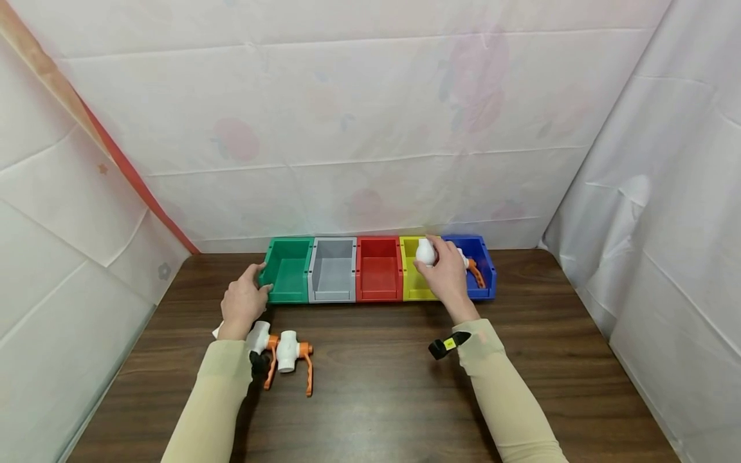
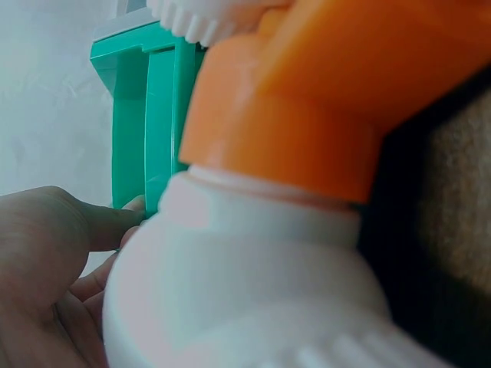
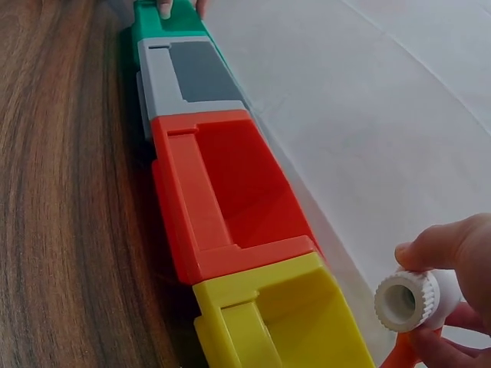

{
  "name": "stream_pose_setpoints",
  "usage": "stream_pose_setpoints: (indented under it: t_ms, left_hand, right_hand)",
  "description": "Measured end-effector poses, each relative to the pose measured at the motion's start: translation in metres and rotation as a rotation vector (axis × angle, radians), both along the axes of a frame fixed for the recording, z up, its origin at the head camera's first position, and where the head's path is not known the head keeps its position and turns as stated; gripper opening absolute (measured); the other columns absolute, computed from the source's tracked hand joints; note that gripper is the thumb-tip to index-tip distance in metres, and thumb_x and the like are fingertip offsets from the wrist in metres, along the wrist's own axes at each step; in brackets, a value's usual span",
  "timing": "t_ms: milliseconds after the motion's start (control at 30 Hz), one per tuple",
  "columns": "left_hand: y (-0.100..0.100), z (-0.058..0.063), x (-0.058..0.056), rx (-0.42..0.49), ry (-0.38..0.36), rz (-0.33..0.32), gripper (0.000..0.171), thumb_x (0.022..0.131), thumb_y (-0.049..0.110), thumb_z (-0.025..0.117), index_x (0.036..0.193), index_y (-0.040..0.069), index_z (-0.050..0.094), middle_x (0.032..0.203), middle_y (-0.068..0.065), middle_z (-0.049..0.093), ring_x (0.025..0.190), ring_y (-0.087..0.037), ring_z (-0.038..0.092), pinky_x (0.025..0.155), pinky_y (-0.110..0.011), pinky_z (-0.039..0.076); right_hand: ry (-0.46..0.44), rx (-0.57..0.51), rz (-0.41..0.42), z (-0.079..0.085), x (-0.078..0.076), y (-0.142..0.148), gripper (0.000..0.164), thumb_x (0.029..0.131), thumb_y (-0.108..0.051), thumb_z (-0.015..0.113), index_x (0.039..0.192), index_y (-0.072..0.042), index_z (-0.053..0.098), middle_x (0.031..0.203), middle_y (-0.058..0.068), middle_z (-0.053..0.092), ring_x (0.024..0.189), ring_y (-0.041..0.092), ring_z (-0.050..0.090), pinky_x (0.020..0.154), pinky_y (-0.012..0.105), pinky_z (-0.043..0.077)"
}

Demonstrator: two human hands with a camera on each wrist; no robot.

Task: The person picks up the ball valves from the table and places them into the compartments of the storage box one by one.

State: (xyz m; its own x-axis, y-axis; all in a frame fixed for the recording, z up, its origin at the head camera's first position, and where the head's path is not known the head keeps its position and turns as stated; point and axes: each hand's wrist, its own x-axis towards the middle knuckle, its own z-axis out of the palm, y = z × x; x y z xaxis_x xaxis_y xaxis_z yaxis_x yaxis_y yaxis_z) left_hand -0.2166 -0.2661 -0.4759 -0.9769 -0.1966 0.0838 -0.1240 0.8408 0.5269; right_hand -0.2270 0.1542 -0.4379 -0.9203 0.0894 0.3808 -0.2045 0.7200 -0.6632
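Note:
My right hand (image 1: 448, 273) grips a white ball valve (image 1: 426, 252) above the yellow bin (image 1: 418, 292). In the right wrist view the valve's ribbed open end (image 3: 404, 303) faces the camera, with a bit of orange handle (image 3: 401, 353) below. At the left end of the row, my left hand (image 1: 242, 302) holds the side of the green bin (image 1: 289, 297) between thumb and fingers. Beside the left wrist, white valves with orange handles (image 1: 286, 354) lie on the table, partly hidden by the arm. One valve (image 2: 245, 276) fills much of the left wrist view.
Grey (image 1: 332, 294), red (image 1: 379, 293) and blue (image 1: 485, 294) bins complete the row along the back of the wooden table (image 1: 370, 386). Another orange-handled valve (image 1: 477, 275) shows in the blue bin. A white curtain (image 1: 370, 128) hangs directly behind the bins.

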Motion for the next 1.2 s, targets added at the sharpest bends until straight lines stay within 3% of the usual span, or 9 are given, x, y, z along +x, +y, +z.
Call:
stream_pose_setpoints:
  t_ms: [433, 933, 1200]
  left_hand:
    - [-0.002, -0.002, 0.001, -0.004, -0.009, 0.014, 0.054, 0.098, 0.024, 0.064, 0.149, 0.021, 0.046, 0.078, -0.010, 0.061, 0.052, -0.024, 0.053, 0.046, -0.038, 0.039]
    - [-0.004, -0.003, 0.000, -0.007, -0.001, 0.010, 0.054, 0.098, 0.024, 0.065, 0.149, 0.021, 0.046, 0.077, -0.009, 0.061, 0.051, -0.024, 0.053, 0.045, -0.039, 0.039]
    - [0.000, -0.006, 0.001, -0.001, -0.002, 0.001, 0.054, 0.098, 0.024, 0.065, 0.149, 0.022, 0.046, 0.072, -0.008, 0.061, 0.049, -0.024, 0.053, 0.044, -0.038, 0.039]
  right_hand:
    - [-0.017, -0.026, -0.048, -0.011, -0.009, -0.005, 0.061, 0.081, -0.019, 0.084, 0.136, -0.013, 0.057, 0.118, 0.015, 0.058, 0.102, 0.033, 0.056, 0.083, 0.053, 0.051]
    - [-0.030, 0.037, -0.082, -0.020, -0.017, -0.009, 0.059, 0.081, -0.020, 0.085, 0.133, -0.011, 0.060, 0.117, 0.019, 0.058, 0.105, 0.039, 0.057, 0.087, 0.056, 0.049]
    - [0.002, 0.085, -0.108, -0.038, -0.016, -0.008, 0.056, 0.081, -0.020, 0.084, 0.131, -0.010, 0.061, 0.116, 0.018, 0.059, 0.105, 0.038, 0.057, 0.088, 0.054, 0.049]
